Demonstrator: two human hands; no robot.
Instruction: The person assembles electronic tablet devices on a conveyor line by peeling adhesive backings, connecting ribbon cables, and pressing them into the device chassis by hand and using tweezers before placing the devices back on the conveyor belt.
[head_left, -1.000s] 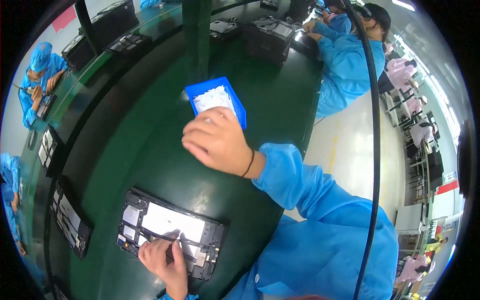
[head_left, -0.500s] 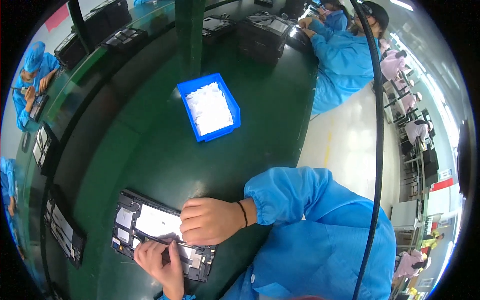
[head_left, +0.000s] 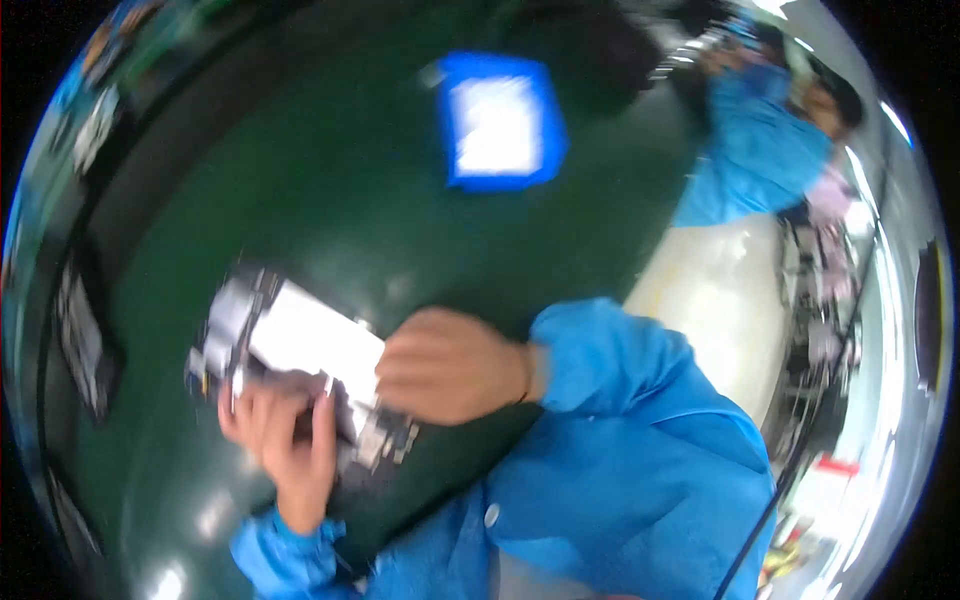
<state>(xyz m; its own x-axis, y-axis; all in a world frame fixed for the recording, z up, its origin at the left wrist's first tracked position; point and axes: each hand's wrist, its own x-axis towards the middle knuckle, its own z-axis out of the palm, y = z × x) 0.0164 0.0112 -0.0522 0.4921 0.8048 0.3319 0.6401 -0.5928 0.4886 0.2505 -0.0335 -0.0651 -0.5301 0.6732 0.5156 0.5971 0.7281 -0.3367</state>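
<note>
Green, glossy mat covers the work table [head_left: 300, 200], and in the head view, the only view given, the whole picture is now smeared by motion, which it was not half a second ago. The blue tray [head_left: 500, 120] with pale contents has slid toward the far middle of the picture and the opened flat device [head_left: 300, 350] sits higher and larger than before; I judge that the head has turned and bent closer, not that the things themselves moved on the table.

One second ago the right hand was over the blue tray, far from the body. Half a second ago it had come back to the device, and now the right hand [head_left: 450, 365] lies on the near right part of the device, just beside the white panel inside it. I read this as the work going on at the device itself, the tray left behind.

The right hand is loosely curled, palm down, fingers bent toward the white panel. Whether something small is pinched between the fingers, the blur does not let me tell.

The left hand [head_left: 280, 430] rests on the near left edge of the device, as it did before. Its fingers [head_left: 322, 420] are mostly stretched and press on the dark frame; it seems to steady the device, not to grip it.

A co-worker in blue [head_left: 760, 140] sits far right.
</note>
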